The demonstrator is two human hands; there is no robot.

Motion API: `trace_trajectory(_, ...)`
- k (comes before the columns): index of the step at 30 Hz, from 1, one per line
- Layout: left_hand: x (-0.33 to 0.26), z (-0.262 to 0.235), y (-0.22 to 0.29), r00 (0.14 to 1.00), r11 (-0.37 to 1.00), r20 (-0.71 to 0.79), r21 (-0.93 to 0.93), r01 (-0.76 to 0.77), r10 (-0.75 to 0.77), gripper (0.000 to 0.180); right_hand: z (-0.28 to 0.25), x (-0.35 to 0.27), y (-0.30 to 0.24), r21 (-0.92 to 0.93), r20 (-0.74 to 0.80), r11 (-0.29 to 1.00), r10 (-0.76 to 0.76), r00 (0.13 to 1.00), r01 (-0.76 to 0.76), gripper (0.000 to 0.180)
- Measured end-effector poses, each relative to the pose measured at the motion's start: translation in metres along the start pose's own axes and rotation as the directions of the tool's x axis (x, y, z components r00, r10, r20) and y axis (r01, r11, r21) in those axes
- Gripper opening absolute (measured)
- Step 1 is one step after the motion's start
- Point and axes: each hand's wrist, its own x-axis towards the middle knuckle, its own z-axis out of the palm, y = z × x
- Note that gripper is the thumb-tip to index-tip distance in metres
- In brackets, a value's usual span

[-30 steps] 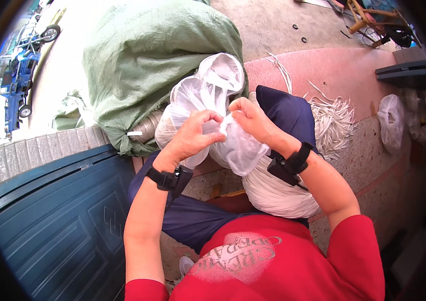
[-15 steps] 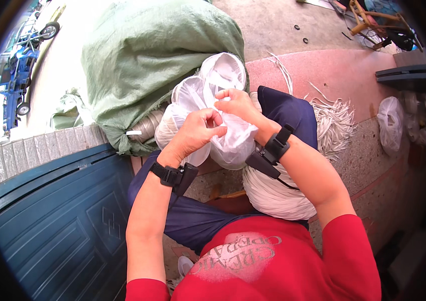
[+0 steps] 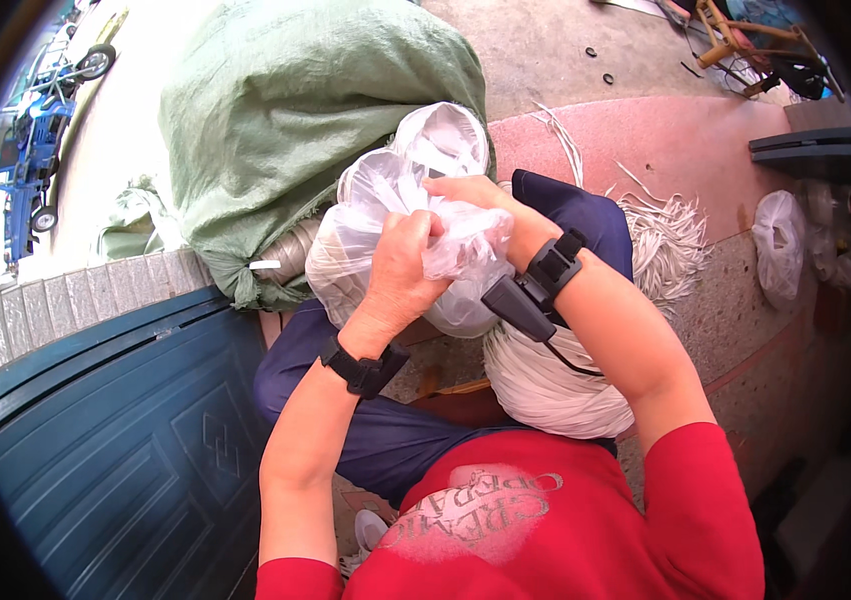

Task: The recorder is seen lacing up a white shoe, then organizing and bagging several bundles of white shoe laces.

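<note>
A clear plastic bag [image 3: 375,215] stuffed with white material rests over my knees. My left hand [image 3: 403,262] is closed on the bunched plastic at the bag's near side. My right hand [image 3: 480,200] grips the same gathered plastic from the right, its fingers partly hidden by the film. Both wrists carry black straps. Under my right forearm a thick bundle of white cord [image 3: 545,380] lies on my lap.
A large green woven sack [image 3: 295,110] lies just beyond the bag. A blue panelled door [image 3: 115,450] is at my left. Loose white strips [image 3: 670,235] spread over the red floor at right, near a small white plastic bag [image 3: 780,245]. Blue carts [image 3: 30,160] stand far left.
Both hands shifted left and up along the bag while gathering its plastic. My right hand crossed over toward the bag's top; the bag now looks more bunched.
</note>
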Motion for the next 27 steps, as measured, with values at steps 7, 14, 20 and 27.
trace_trajectory(7, 0.003, 0.000, 0.002, 0.993, 0.992, -0.042, 0.070, -0.103, 0.106, 0.028, 0.004, -0.029, -0.016, 0.316, 0.302, 0.902, 0.199, 0.932, -0.294, 0.010)
trace_trajectory(14, 0.006, 0.006, 0.002, 0.999, 0.992, -0.003, 0.119, 0.032, -0.032, 0.022, 0.000, -0.025, -0.007, 0.259, 0.378, 0.929, 0.153, 0.913, -0.263, 0.013)
trace_trajectory(20, 0.016, -0.004, -0.005, 0.966, 0.960, 0.072, -0.108, 0.257, -0.250, 0.020, -0.011, -0.011, -0.001, 0.278, 0.286, 0.951, 0.053, 0.957, -0.136, 0.008)
trace_trajectory(27, 0.011, 0.003, -0.023, 0.933, 0.885, 0.152, -0.298, 0.357, -0.325, 0.023, -0.012, 0.009, 0.004, -0.205, 0.534, 0.400, -0.719, 0.445, 0.893, 0.016)
